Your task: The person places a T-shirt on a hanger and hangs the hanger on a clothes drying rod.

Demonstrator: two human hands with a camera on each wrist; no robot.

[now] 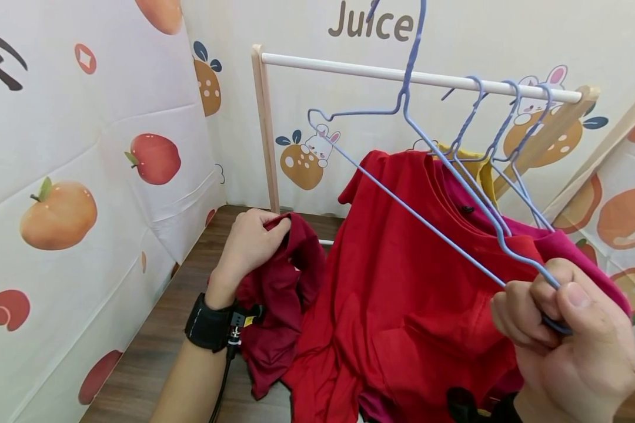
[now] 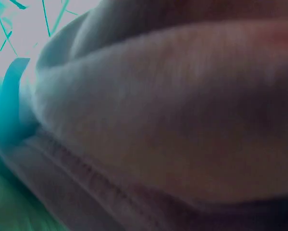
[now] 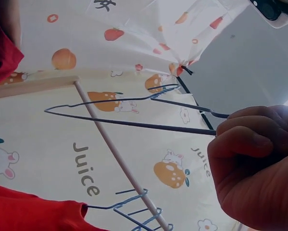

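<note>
In the head view my left hand (image 1: 256, 238) pinches the top edge of a dark red garment (image 1: 275, 329), whose cloth hangs down in folds beneath it. My right hand (image 1: 571, 329) grips one end of a bare blue wire hanger (image 1: 410, 67), fingers curled round the wire. The hanger stands tilted, its hook up in front of the rack rail and its far end pointing left. The right wrist view shows the hanger (image 3: 158, 126) extending left from the same fist (image 3: 259, 159). Hand and cloth fill the left wrist view, blurred and very close.
A clothes rack (image 1: 338, 66) with a white rail and wooden posts stands ahead. On it hang a bright red shirt (image 1: 397, 264), a magenta garment (image 1: 566, 247) and a yellow one (image 1: 457, 158) on blue hangers (image 1: 476, 111). Fruit-printed cloth walls (image 1: 100, 141) surround the wooden surface (image 1: 148, 346).
</note>
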